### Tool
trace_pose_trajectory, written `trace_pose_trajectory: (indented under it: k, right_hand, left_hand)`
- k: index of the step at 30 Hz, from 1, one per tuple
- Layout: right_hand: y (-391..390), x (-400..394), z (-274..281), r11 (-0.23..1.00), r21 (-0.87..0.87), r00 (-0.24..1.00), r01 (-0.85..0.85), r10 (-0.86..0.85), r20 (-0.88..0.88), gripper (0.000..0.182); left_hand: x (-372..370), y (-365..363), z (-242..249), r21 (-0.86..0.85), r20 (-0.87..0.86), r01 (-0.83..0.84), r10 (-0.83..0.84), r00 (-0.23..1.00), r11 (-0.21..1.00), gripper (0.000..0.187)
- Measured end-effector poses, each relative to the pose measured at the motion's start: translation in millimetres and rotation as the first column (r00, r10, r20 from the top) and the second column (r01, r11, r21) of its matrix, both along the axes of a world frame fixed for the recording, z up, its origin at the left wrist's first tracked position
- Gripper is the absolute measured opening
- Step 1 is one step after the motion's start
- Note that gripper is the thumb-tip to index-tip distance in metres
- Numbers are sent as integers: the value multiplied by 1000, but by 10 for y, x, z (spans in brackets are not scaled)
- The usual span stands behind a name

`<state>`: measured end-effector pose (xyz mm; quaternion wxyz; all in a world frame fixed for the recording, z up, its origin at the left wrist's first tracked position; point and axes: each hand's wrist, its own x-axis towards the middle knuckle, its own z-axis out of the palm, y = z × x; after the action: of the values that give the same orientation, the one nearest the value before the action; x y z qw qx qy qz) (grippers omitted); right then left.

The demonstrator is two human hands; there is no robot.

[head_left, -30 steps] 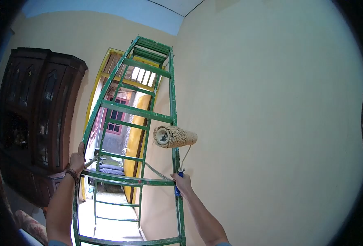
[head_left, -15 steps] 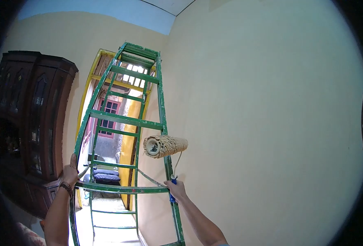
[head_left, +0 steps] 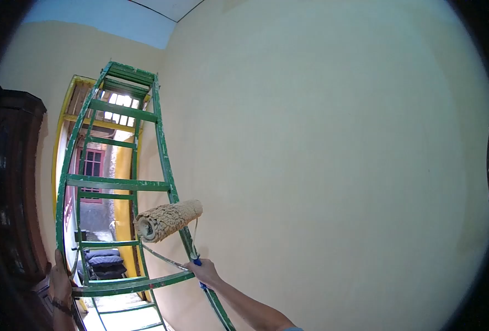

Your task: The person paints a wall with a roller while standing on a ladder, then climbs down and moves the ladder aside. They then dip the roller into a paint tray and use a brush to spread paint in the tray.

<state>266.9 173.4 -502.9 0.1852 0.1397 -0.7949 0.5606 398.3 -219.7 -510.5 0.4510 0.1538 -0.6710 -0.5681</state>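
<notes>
A green, paint-spattered stepladder (head_left: 117,183) stands upright in front of me on the left side of the view. My left hand (head_left: 60,284), with a dark bracelet at the wrist, is closed on its left rail beside a low rung. On the opposite rail, my right hand (head_left: 205,271) is closed around the blue handle of a paint roller (head_left: 170,220), pressing it to the ladder. The roller's beige, textured sleeve points up and crosses in front of the right rail. Part of the handle is hidden by my fingers.
A broad beige wall (head_left: 333,165) fills the right side. Behind the ladder is a yellow-framed doorway (head_left: 62,138), with dark stacked cushions (head_left: 105,263) beyond it. A dark wooden cabinet (head_left: 15,182) stands at the left. Blue paint (head_left: 101,30) bands the wall near the ceiling.
My view has turned right, so the ladder, cabinet and doorway sit farther left and lower. Both hands keep their hold, and the roller's sleeve has tilted a little.
</notes>
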Motion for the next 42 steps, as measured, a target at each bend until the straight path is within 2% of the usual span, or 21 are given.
trace_pose_trajectory:
  k: [3,12,16,18,20,21,22,23,25,27,28,29,30,31,33,34,35,36,39,41,42]
  right_hand:
    - [-40,-165,-105,999,-37,999,26,-25,20,35]
    - [-197,-549,-253,989,-147,998,14,-24,-65,24]
    - [-202,-517,-80,997,-74,997,15,-9,79,25]
    - [-248,-529,-62,993,-112,994,36,-23,108,25]
    - [-324,-501,61,989,-119,990,87,-73,122,26]
    - [-297,-480,48,990,-114,989,82,-66,136,26]
    - [-290,-511,43,990,-116,983,76,-55,178,27]
    - [-297,-564,19,990,-118,976,72,-45,215,27]
    - [-314,-653,-103,993,-107,989,51,-36,143,24]
    - [-304,-684,-165,974,-224,995,-16,39,97,21]
    - [-262,-610,-72,996,-88,984,3,13,177,19]
    - [-252,-680,-180,996,-86,986,5,10,169,19]
    - [-218,-827,-339,994,-106,994,-34,45,102,21]
    - [-180,-907,-443,990,-120,996,-74,80,42,26]
    - [-147,-769,-365,989,-120,991,-88,99,89,32]
    - [-163,-639,-283,989,-122,996,-87,90,21,31]
    - [-185,-481,-224,989,-123,996,-84,79,-49,31]
    - [-218,-305,-190,982,-187,999,-22,15,-40,29]
    - [-34,151,-392,992,-74,988,104,-112,-109,31]
    - [101,566,-669,975,-197,976,99,-57,210,22]
    - [95,793,-793,967,-223,967,122,-65,248,15]
  left_hand:
    - [19,67,56,24,-40,38,-37,999,999,69]
    - [-479,-248,-375,120,-165,-141,160,973,983,63]
    - [-956,-595,-897,128,-201,-207,230,952,970,62]
    - [-732,-344,-662,100,-196,-194,210,958,976,58]
    - [-975,-467,-899,138,-363,-175,214,907,975,50]
    - [-865,-429,-952,-22,-245,-156,146,959,987,46]
    - [-794,-435,-936,-72,-174,-119,105,979,990,27]
    - [-631,-234,-595,-117,-104,-76,64,992,990,18]
    - [-557,-156,-498,-33,-202,-42,34,979,999,17]
    - [-643,-276,-660,-134,-16,-53,51,999,990,19]
    - [-520,-98,-430,-129,6,-75,77,997,989,21]
    - [-542,-140,-458,-126,-1,-74,74,997,989,21]
    - [-608,-183,-524,26,-59,-18,19,998,1000,27]
    - [-624,-178,-588,177,-116,49,-29,993,983,47]
    - [-366,187,-78,282,-98,73,-48,994,956,49]
    - [-309,165,-23,153,-79,57,-45,996,987,50]
    - [-489,-60,-374,-18,-74,-46,45,996,999,51]
    - [-491,-154,-442,-47,-30,-40,39,999,998,49]
    - [-368,-117,-431,-108,26,3,0,1000,994,43]
    - [-268,-43,-425,-144,28,24,-20,999,989,39]
    - [-227,20,-451,-200,-43,-34,26,999,979,34]
